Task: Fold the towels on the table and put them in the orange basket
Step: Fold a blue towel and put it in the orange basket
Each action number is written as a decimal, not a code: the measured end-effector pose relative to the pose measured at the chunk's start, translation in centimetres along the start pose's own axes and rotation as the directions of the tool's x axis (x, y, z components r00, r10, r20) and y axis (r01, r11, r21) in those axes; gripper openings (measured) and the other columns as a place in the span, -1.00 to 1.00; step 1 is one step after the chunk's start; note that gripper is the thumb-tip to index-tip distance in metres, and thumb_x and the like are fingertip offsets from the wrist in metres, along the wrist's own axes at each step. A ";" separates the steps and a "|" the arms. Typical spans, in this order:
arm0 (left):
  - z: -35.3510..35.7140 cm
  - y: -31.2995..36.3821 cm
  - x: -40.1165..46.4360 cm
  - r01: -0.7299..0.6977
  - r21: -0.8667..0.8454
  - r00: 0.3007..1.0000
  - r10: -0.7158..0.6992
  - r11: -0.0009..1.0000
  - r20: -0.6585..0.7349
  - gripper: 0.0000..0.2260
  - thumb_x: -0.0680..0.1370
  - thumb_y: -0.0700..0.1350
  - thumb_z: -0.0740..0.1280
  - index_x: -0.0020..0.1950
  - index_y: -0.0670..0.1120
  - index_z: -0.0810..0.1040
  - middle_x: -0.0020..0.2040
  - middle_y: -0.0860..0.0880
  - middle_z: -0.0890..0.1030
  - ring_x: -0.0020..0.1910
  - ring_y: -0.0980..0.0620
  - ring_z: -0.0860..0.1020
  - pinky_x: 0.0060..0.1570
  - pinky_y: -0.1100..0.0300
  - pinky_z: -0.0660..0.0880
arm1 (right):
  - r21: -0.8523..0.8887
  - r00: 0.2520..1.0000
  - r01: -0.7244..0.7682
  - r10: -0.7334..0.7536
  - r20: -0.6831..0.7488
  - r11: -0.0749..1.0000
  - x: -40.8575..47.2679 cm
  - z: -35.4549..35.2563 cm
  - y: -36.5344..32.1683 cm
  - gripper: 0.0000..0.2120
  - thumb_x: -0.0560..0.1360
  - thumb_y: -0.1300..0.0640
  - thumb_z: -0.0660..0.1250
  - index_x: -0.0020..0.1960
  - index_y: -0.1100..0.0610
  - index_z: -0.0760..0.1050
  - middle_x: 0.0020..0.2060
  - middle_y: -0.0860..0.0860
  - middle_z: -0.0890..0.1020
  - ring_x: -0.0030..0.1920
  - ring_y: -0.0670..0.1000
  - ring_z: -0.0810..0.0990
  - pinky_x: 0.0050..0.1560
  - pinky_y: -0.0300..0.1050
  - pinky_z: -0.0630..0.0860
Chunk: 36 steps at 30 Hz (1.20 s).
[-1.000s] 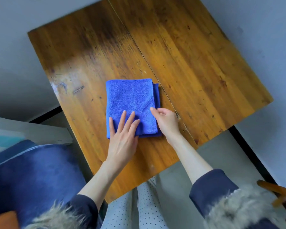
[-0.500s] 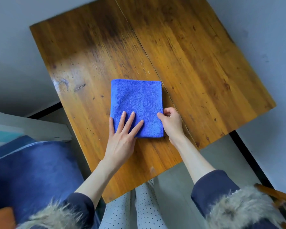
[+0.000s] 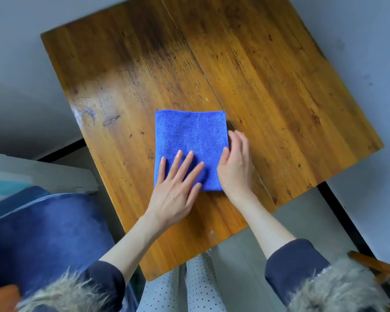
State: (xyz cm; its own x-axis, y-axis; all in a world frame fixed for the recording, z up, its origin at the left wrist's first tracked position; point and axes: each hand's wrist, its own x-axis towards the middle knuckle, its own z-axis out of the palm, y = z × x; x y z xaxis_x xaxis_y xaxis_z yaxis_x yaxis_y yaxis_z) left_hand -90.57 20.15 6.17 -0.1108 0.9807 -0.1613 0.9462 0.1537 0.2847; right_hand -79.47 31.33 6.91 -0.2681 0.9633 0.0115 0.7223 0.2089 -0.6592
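Observation:
A folded blue towel [image 3: 190,136] lies flat near the front of the wooden table [image 3: 268,86]. My left hand [image 3: 177,188] presses on the towel's near half with its fingers straight and spread. My right hand [image 3: 235,165] lies against the towel's right edge, fingers along the edge and thumb on top of the cloth. At the bottom left corner an orange patch [image 3: 0,298] shows, perhaps the basket; most of it is out of frame.
A dark blue cushioned seat [image 3: 43,239] sits left of the table, beside a pale shelf edge [image 3: 43,174]. A wooden chair part [image 3: 378,266] pokes in at the lower right. The floor around is grey.
The towel's offset right layer has been squared up into one neat rectangle. My right hand has moved from the near right corner up along the right edge, fingers uncurling. My left hand kept pressing.

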 end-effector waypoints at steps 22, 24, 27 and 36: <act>1.3 -3.6 1.6 0.013 0.073 0.996 -0.007 0.997 -0.088 -0.55 0.60 0.05 0.01 0.49 -0.02 0.21 0.51 -0.13 0.17 0.50 -0.15 0.07 0.43 -0.17 0.00 | -0.348 0.940 0.323 -0.255 0.229 0.880 -1.2 2.6 1.9 -0.54 0.59 0.08 0.08 0.46 0.20 0.22 0.46 0.18 0.21 0.49 0.14 0.10 0.44 0.23 0.03; 1.9 -3.3 -0.4 0.004 0.091 0.999 0.000 0.996 -0.047 -0.56 0.61 0.04 -0.01 0.49 -0.01 0.20 0.51 -0.11 0.18 0.50 -0.15 0.06 0.42 -0.20 0.05 | -0.368 0.931 0.332 -0.239 0.276 0.868 -3.1 2.2 2.3 -0.54 0.58 0.09 0.12 0.46 0.18 0.22 0.47 0.16 0.20 0.49 0.13 0.08 0.44 0.26 0.06; 1.7 -3.1 -2.0 0.017 0.064 1.000 -0.015 0.998 -0.021 -0.57 0.60 0.02 0.02 0.46 -0.03 0.27 0.48 -0.10 0.26 0.48 -0.18 0.15 0.37 -0.24 0.15 | -0.379 0.921 0.335 -0.216 0.324 0.863 -5.2 1.5 2.5 -0.55 0.58 0.08 0.07 0.44 0.17 0.26 0.46 0.15 0.23 0.48 0.13 0.12 0.42 0.29 0.09; -1.9 -3.2 0.1 0.235 -0.387 0.922 -0.331 0.891 -0.202 -0.78 0.51 -0.24 0.23 0.11 -0.12 0.55 0.02 -0.10 0.54 0.08 -0.15 0.44 0.09 0.03 0.37 | -0.144 0.985 0.096 -0.073 0.156 0.985 -3.0 -1.9 1.6 -0.69 0.52 0.25 0.25 0.26 0.23 0.46 0.13 0.14 0.54 0.12 0.15 0.54 0.12 0.07 0.48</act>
State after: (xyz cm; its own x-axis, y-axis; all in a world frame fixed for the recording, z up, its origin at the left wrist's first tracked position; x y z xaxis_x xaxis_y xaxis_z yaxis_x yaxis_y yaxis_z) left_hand -94.20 19.94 7.06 -0.4768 0.8775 -0.0521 0.6996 0.4147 0.5819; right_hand -76.29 29.07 7.24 -0.4169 0.9071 -0.0579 0.7773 0.3228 -0.5400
